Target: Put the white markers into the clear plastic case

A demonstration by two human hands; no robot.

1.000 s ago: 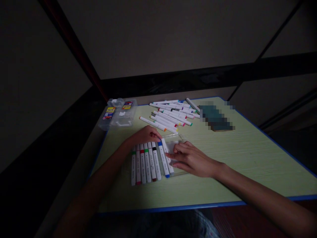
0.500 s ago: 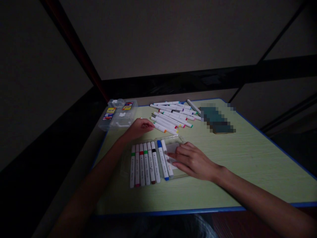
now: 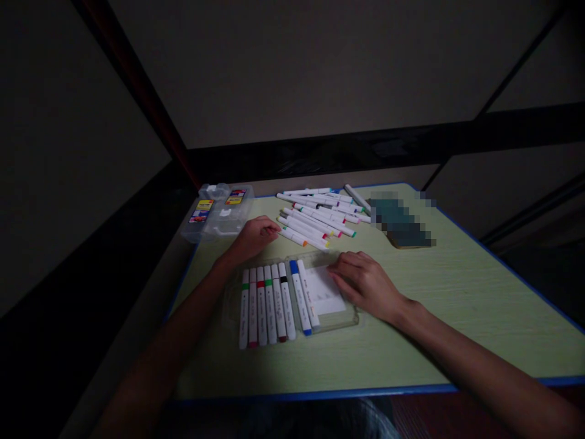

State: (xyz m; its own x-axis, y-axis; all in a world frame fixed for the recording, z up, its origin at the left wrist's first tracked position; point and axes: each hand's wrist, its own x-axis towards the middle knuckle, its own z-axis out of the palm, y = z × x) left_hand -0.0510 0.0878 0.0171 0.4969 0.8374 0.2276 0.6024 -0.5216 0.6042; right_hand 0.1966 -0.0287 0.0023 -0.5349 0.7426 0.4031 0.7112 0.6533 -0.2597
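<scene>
My left hand (image 3: 259,235) is closed in a pinch by the near left end of a loose pile of white markers (image 3: 315,213). Its fingertips are close to the end of an orange-tipped marker (image 3: 293,236); whether they hold anything is hidden. A clear plastic case (image 3: 356,318) lies opened flat in front of me. Several markers (image 3: 260,308) stand side by side in its left half. In the right half, a blue-capped marker (image 3: 300,299) and a pale one (image 3: 309,296) lie beside a white paper (image 3: 331,299). Over that half's right edge, my right hand (image 3: 363,283) has its fingers curled together, no marker showing.
At the back left of the table (image 3: 411,347) sit clear plastic boxes (image 3: 223,222) with yellow and blue labels. A dark green flat object (image 3: 402,219), partly blurred out, lies right of the pile. The table's blue edge (image 3: 320,393) runs close before me; a wall rises behind.
My right hand has drawn back rightward from the pale marker, uncovering the paper, and its fingers have gathered. The left hand has shifted slightly left.
</scene>
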